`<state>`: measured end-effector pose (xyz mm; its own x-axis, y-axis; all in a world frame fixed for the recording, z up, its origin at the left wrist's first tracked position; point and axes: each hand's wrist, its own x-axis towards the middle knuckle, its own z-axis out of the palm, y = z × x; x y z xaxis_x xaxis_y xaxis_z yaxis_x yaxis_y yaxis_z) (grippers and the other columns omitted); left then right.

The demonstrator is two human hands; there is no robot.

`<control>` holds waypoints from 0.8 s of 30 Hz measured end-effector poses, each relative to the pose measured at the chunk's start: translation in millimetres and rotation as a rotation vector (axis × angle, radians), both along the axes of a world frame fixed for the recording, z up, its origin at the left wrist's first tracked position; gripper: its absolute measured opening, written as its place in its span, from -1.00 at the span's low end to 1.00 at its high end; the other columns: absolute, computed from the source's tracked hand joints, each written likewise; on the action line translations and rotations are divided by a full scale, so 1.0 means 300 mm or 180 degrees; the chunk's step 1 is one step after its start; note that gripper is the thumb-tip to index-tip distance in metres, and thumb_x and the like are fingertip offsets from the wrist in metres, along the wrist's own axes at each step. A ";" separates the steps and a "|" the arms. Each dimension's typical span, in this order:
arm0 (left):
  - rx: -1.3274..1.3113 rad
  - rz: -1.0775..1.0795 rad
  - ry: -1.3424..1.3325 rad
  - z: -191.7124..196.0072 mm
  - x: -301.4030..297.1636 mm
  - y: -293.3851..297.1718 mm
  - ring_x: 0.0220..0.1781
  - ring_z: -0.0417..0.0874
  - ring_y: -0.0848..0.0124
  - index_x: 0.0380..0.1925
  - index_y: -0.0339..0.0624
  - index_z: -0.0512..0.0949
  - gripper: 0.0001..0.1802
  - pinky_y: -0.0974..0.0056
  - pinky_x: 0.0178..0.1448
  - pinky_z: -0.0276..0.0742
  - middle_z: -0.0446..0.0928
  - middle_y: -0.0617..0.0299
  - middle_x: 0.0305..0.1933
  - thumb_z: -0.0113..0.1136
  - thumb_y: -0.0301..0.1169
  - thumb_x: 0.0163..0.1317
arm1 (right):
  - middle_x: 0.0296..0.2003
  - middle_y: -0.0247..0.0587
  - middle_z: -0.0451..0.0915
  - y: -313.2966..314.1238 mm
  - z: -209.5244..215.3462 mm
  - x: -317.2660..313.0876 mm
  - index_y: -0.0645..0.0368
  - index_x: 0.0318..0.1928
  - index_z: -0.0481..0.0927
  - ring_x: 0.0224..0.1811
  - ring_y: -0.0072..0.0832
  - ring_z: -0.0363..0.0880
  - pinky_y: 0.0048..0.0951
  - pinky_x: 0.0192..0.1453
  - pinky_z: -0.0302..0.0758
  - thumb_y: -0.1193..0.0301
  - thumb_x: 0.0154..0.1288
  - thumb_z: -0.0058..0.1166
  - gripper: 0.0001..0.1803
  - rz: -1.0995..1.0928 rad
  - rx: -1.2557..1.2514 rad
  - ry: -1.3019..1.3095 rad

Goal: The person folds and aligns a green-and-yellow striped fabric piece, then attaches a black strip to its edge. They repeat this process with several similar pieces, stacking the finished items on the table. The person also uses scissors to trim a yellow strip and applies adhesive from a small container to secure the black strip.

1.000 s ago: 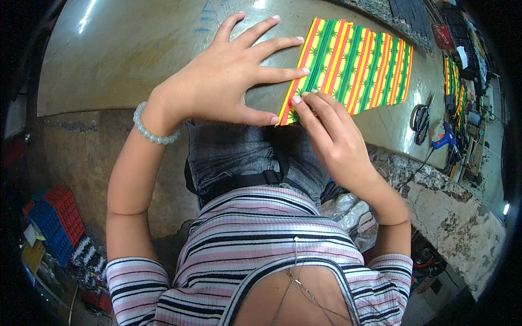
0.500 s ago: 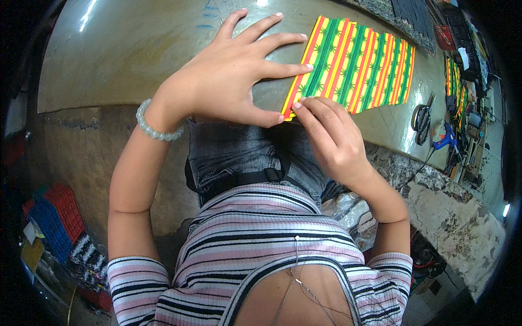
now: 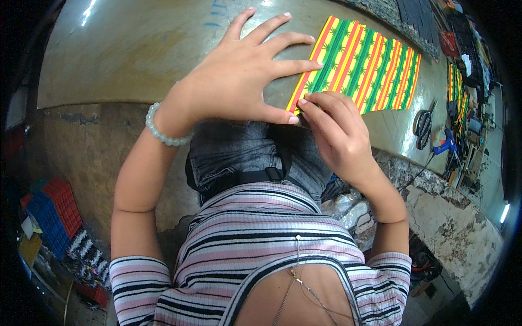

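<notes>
Overlapping striped strips [image 3: 359, 65], red, yellow and green with dark leaf prints, lie fanned in a row on the table. I cannot tell whether they are cloth or paper. My left hand [image 3: 234, 81] is spread palm down at their left side. Its ring-side fingers reach out over the bare table, while the index fingertip and thumb tip touch the leftmost strip's edge. At that strip's near corner, my right hand [image 3: 340, 133] has thumb and fingers pinched together on the edge. The thumb is mostly hidden behind the fingers.
Black-handled scissors [image 3: 422, 127] and a blue glue gun [image 3: 446, 142] with a cord lie at the right of the smooth table [image 3: 125, 54]. More striped strips [image 3: 455, 81] hang beyond. Red and blue crates [image 3: 49, 217] stand low on the left.
Both hands have shifted slightly to the right, and the fanned strips have slid right with them. My right hand keeps its pinch at the near corner.
</notes>
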<state>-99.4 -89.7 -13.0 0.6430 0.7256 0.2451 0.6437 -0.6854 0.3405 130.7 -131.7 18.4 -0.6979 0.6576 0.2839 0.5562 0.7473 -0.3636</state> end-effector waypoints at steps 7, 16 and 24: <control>-0.0002 -0.0043 0.0057 0.023 0.002 0.001 0.58 0.09 0.02 0.35 0.39 0.44 -0.14 -0.36 0.55 -0.19 0.26 0.23 0.50 0.35 0.24 -0.03 | -0.13 -0.06 0.66 0.005 0.006 0.001 0.31 -0.07 0.66 -0.09 -0.20 0.66 -0.33 0.00 0.56 0.70 0.20 0.23 -0.73 -0.0384 -0.0301 0.0421; -0.0038 0.0008 0.0065 0.030 0.007 -0.003 0.57 0.12 0.03 0.36 0.40 0.42 -0.14 -0.36 0.53 -0.17 0.28 0.23 0.48 0.36 0.16 -0.04 | -0.10 -0.01 0.61 0.004 -0.022 0.005 0.34 -0.04 0.61 -0.10 -0.12 0.63 -0.21 -0.03 0.59 0.65 0.10 0.30 -0.64 -0.0157 -0.0016 0.0414; 0.0113 0.0137 0.0048 0.015 0.019 -0.007 0.54 0.17 0.10 0.33 0.42 0.45 -0.18 -0.31 0.54 -0.11 0.32 0.31 0.44 0.37 0.13 -0.04 | -0.08 0.02 0.60 0.003 -0.024 0.002 0.36 -0.01 0.60 -0.07 -0.10 0.63 -0.21 -0.02 0.59 0.65 0.06 0.31 -0.58 -0.0050 0.0234 0.0063</control>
<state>-93.7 -91.9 -8.6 0.6152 0.7437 0.2617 0.6777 -0.6684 0.3066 131.4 -130.8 11.2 -0.6813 0.6453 0.3455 0.5614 0.7636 -0.3190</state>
